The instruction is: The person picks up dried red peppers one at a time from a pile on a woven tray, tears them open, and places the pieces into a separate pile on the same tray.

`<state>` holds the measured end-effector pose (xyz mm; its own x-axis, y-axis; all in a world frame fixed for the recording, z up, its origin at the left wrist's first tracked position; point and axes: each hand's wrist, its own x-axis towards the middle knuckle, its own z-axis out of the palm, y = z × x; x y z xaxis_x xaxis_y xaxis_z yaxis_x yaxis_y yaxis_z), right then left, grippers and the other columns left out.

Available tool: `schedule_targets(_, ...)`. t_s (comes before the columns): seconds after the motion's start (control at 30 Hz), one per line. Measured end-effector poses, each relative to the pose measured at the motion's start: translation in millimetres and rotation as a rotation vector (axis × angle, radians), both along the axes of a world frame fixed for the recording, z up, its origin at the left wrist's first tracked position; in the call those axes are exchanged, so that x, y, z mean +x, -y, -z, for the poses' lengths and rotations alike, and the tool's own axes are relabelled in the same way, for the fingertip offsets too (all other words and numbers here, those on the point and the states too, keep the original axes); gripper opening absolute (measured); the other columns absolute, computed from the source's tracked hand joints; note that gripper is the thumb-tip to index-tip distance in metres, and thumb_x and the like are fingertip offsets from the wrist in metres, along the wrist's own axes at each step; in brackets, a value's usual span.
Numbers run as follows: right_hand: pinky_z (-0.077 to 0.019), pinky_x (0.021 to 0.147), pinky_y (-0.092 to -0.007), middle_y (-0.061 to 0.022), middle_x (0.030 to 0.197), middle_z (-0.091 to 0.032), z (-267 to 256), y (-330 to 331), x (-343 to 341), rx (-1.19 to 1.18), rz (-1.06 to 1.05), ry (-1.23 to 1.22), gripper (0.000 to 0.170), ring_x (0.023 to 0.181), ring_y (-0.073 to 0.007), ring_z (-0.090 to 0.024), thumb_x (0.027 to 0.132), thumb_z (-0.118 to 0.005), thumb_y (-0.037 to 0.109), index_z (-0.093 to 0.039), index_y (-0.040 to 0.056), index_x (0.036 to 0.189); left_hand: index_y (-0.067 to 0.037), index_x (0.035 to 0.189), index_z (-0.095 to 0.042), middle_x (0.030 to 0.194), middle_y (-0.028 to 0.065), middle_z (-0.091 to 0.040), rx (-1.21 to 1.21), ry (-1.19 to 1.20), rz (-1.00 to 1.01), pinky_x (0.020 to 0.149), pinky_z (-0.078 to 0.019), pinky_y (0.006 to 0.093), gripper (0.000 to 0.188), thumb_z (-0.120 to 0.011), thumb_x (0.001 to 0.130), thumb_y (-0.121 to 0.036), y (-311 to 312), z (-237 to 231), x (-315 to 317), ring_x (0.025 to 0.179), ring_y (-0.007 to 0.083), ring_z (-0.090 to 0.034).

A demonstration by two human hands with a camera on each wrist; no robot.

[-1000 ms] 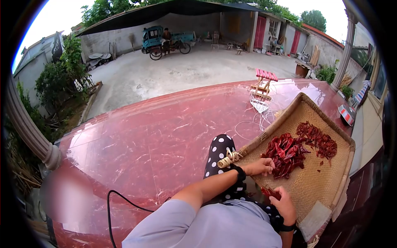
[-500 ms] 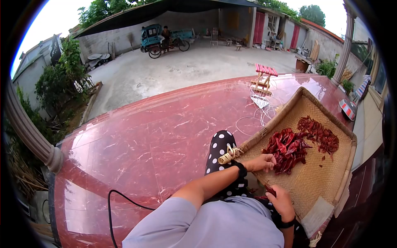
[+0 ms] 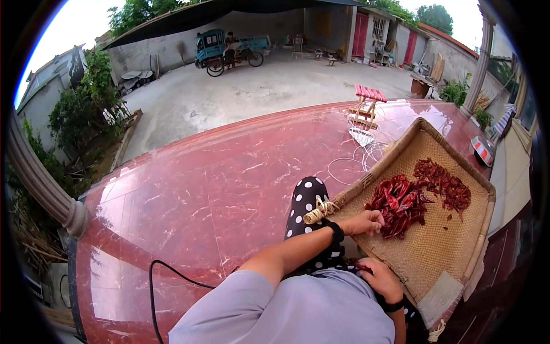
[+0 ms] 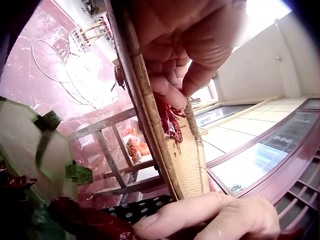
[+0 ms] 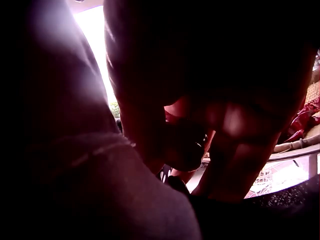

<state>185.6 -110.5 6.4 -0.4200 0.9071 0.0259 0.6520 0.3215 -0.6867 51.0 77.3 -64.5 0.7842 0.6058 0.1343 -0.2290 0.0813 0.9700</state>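
Over at the woven tray (image 3: 458, 243), set to the right of the polka-dot knee (image 3: 306, 200), it looks like chillies being handled in small lots, partway through. Two lots lie in there: a fuller heap of dried red chillies (image 3: 398, 206) on the left, and a flatter spread of red pieces (image 3: 444, 183) just beyond, to the far right. A few stray bits sit on the weave beside them.

And the left hand (image 3: 365, 222) is right at the near-left edge of the heap, fingers curled, thumb and fingertips drawn together; whether one is caught between them, I cannot tell. The right hand (image 3: 382, 280), nearer the body and outside the tray's near rim, has its fingers closed around dark red chillies (image 4: 80, 217). The right wrist view is too dark to count them. The next move, I'd judge, calls for a light pinch, as dried skins may crack.
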Motion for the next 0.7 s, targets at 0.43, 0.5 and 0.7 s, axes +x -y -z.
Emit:
schedule_targets(0.43, -0.0505, 0.079, -0.0444, -0.0157, 0.096, -0.067, -21, 12, -12, 0.043, 0.182, 0.217, 0.023, 0.093, -0.0371, -0.064, 0.085, -0.067, 0.019, -0.065, 0.0084, 0.104, -0.005, 0.102, -0.056, 0.082, 0.0028, -0.062, 0.001, -0.004, 0.002, 0.057, -0.0476, 0.0238, 0.010, -0.059, 0.093, -0.007, -2, 4, 2, 0.062, 0.0094, -0.057)
schedule_targets(0.5, -0.0510, 0.079, -0.0435, -0.0138, 0.097, -0.068, -22, 12, -15, 0.093, 0.200, 0.198, 0.023, 0.092, -0.0359, -0.065, 0.084, -0.067, 0.019, -0.065, 0.0090, 0.105, -0.006, 0.102, -0.056, 0.082, 0.0028, -0.062, 0.003, -0.007, 0.005, 0.058, -0.0479, 0.0238, 0.010, -0.059, 0.093, -0.007, -2, 3, 1, 0.063, 0.0094, -0.058)
schedule_targets(0.7, -0.0522, 0.075, -0.0395, -0.0111, 0.095, -0.068, -12, 10, -2, 0.126, 0.201, 0.158, 0.016, 0.087, -0.0312, -0.066, 0.084, -0.066, 0.015, -0.068, 0.0097, 0.098, -0.007, 0.104, -0.057, 0.085, 0.0010, -0.063, -0.018, -0.048, 0.002, 0.060, -0.0485, 0.0229, 0.010, -0.059, 0.094, -0.008, 3, -10, -6, 0.067, 0.0086, -0.059)
